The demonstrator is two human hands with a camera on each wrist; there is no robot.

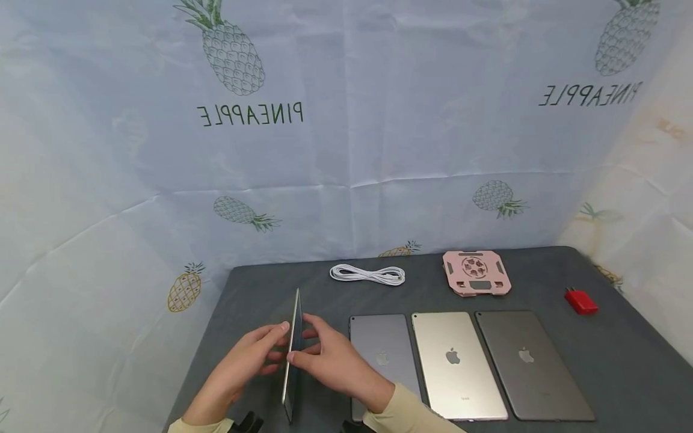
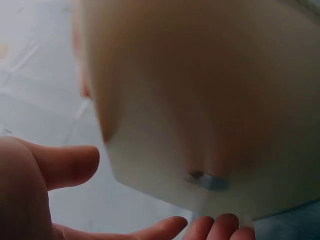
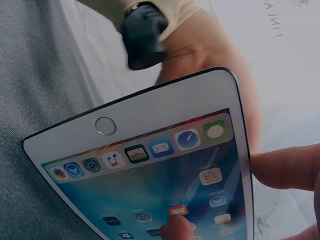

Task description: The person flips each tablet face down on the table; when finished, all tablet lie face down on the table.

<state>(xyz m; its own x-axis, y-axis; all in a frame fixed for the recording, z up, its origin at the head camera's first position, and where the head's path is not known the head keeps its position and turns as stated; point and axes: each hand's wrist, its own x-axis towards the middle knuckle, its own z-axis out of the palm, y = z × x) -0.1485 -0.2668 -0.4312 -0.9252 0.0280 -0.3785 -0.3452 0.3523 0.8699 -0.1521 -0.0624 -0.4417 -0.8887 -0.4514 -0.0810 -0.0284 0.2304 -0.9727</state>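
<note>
A thin tablet (image 1: 293, 361) stands on edge above the left part of the table, seen almost edge-on in the head view. My right hand (image 1: 343, 364) grips it, thumb at the near side edge and a finger against the screen. In the right wrist view its lit screen (image 3: 150, 190) displays app icons inside a white border with a round home button. On the other side, my left hand (image 1: 243, 361) is held beside the pale, glossy back (image 2: 280, 165). Its thumb is apart from the tablet, and the other fingertips are near the back's lower edge.
Three tablets lie face down in a row: a purplish grey one (image 1: 379, 337), a pale gold one (image 1: 460, 391) and a dark grey one (image 1: 536, 385). Behind them are a coiled white cable (image 1: 368, 275), a pink slotted plate (image 1: 476, 273) and a red plug adapter (image 1: 582, 302). Pineapple-print cloth (image 1: 379, 138) hangs behind.
</note>
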